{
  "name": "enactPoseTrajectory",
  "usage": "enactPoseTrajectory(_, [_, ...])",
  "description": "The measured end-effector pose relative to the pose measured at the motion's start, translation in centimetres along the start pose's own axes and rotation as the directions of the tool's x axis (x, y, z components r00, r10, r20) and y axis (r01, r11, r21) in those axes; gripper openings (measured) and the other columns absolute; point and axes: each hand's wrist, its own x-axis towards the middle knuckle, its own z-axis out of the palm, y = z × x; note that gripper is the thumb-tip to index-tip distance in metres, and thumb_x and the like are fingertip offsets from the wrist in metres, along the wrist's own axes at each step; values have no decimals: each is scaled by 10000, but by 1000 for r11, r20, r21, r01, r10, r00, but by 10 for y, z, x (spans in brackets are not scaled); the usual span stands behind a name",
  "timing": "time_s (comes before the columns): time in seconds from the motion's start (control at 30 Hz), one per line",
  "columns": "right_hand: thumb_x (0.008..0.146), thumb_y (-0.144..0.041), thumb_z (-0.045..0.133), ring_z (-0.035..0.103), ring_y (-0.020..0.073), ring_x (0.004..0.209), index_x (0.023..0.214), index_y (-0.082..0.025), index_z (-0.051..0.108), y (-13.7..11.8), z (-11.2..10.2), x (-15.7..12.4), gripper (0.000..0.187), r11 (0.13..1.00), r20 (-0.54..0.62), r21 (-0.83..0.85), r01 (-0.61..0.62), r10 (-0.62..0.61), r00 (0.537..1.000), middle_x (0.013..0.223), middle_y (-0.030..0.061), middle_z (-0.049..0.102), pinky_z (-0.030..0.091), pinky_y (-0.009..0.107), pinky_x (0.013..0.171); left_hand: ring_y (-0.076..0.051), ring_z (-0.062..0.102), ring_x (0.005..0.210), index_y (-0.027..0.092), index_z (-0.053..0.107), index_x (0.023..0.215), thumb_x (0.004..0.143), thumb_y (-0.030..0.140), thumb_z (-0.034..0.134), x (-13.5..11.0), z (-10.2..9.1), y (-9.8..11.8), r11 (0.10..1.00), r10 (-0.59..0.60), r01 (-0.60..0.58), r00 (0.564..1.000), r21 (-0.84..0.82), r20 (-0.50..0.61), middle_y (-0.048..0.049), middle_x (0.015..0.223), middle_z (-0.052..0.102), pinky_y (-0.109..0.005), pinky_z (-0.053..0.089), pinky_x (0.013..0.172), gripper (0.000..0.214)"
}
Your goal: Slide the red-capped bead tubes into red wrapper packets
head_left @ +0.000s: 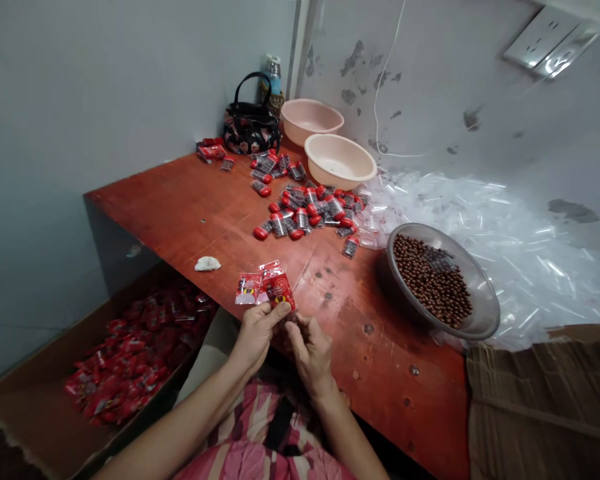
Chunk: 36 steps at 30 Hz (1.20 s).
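Two hands (254, 335) (313, 353) curl close together, left pinching a red packet (282, 288), right's hold unclear.

From the square red plastic packets (249, 288) on the red wooden table (170, 193), the red-capped clear plastic jars (303, 217) lie at 1 o'clock, before the round cream plastic basin (340, 160), with the black floral fabric handbag (250, 130) at 12. The round grey bowl (483, 303), holding small round brown balls (420, 280), stands at 3, before heaped clear plastic containers (505, 240); the brown cardboard box (30, 387) of red pouches (125, 363) sits lower, at 8.
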Motion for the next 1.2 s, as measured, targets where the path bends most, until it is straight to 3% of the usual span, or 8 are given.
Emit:
enactPoseTrajectory(0.1, [786,-310,545,493,71,357,794,-162,519,0,4,0,151,968,28,219,-124,121,992,516,-37,565,413,167,358,-109,466,334,80,613,739,703,312,603,-3,3,1,999,-33,30,995,34,94,-14,493,563,-236,361,324,235])
enactPoseTrajectory(0.23, [777,-340,552,479,66,306,754,-158,465,0,10,2,204,863,88,450,-227,210,974,507,-42,560,367,147,294,-132,456,287,64,625,802,744,324,551,-5,1,6,995,-48,28,977,99,208,-3,403,520,-247,349,303,276])
enactPoseTrajectory(0.33, [776,-339,553,489,67,331,779,-161,477,-2,9,2,194,891,83,398,-220,204,975,526,-42,561,376,150,310,-125,482,324,74,630,756,724,312,580,-2,-2,11,990,-53,26,980,141,193,-15,435,548,-235,366,332,245])
enactPoseTrajectory(0.53, [768,-268,572,531,76,491,797,-160,554,-3,2,-3,113,999,29,36,3,-4,1000,626,-11,586,445,174,468,-112,560,506,94,639,784,681,245,640,-2,1,10,1000,-3,3,1000,-5,29,-33,622,623,-231,462,498,183])
enactPoseTrajectory(0.67, [788,-299,547,493,70,351,814,-159,511,0,7,-5,147,953,43,271,-134,127,991,488,-42,561,402,158,354,-99,447,324,92,625,848,726,295,584,-7,3,2,999,-33,29,992,36,119,7,488,545,-229,366,304,241])
enactPoseTrajectory(0.87, [784,-344,545,450,56,292,732,-150,479,-1,13,2,212,821,68,513,-249,250,966,436,-44,541,333,128,296,-85,419,283,111,589,711,736,296,573,-10,7,0,989,61,-71,995,129,84,23,424,507,-202,318,291,188])
enactPoseTrajectory(1.03, [767,-319,568,486,67,369,826,-145,530,2,2,3,188,951,-39,257,-171,187,982,521,-34,566,401,163,367,-111,536,473,127,586,695,738,309,575,-7,8,2,998,-9,14,996,-60,89,-17,588,594,-230,434,443,187])
enactPoseTrajectory(1.2, [747,-256,584,576,117,586,835,-151,579,2,-1,-1,137,981,-52,-151,122,-131,990,714,29,633,474,228,574,-113,560,565,107,617,710,666,263,656,0,2,1,999,-7,8,1000,-46,12,-39,657,632,-224,442,553,167])
